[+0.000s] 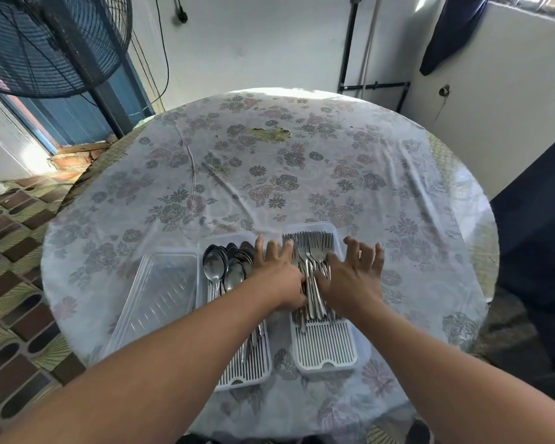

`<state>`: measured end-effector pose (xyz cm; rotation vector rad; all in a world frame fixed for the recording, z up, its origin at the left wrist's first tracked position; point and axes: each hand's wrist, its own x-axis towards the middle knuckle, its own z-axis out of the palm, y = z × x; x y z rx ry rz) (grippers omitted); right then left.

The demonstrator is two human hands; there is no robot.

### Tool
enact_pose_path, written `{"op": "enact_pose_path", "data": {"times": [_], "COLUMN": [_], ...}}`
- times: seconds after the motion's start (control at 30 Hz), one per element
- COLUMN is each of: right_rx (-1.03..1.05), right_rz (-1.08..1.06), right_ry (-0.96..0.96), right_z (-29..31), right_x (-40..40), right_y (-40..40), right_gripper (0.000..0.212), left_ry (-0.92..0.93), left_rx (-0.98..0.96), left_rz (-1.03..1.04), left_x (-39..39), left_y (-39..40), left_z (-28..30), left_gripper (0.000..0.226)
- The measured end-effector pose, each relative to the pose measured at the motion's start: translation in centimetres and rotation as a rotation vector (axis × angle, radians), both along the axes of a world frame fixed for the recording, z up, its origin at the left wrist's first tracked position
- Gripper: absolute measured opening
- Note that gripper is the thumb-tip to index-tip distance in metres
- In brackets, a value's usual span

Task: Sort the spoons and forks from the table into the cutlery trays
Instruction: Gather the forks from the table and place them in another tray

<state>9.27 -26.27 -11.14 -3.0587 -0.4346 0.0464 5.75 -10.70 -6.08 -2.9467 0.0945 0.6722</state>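
Head view: both hands spread over forks

Your worktop carries a pale white cloth printed with dark grey-green and faded pink flowers; a torn patch near its far side shows yellow-green beneath. You have spoons and forks in shiny silver metal. The spoon tray and the fork tray are clear plastic with white slatted inserts, striped in dark lines. The lid beside them is clear with faint ribbing. Your floor shows brown and dark ovals on green-cream tiles. The fan is black; the door behind it is blue.
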Motion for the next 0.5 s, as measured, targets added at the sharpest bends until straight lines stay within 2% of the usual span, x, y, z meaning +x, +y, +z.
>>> {"op": "enact_pose_path", "data": {"times": [0.07, 0.23, 0.33, 0.5], "right_rx": [-0.028, -0.033, -0.011, -0.061], "right_rz": [-0.016, -0.018, -0.027, 0.003], "right_ry": [0.055, 0.128, 0.102, 0.116], "right_z": [-0.1, -0.2, -0.1, 0.0], "right_x": [0.2, 0.9, 0.6, 0.1], "right_y": [0.0, 0.3, 0.4, 0.3], "right_gripper": [0.064, 0.069, 0.072, 0.070], "left_ry": [-0.009, -0.254, -0.181, -0.089], "left_rx": [-0.013, -0.011, 0.056, 0.145], "left_rz": [0.033, 0.079, 0.030, 0.070], "left_x": [-0.3, -0.6, -0.1, 1.6], "left_y": [-0.1, 1.3, 1.3, 0.2], "left_z": [-0.3, -0.8, -0.6, -1.2], "left_gripper": [0.053, 0.047, 0.053, 0.068]}}
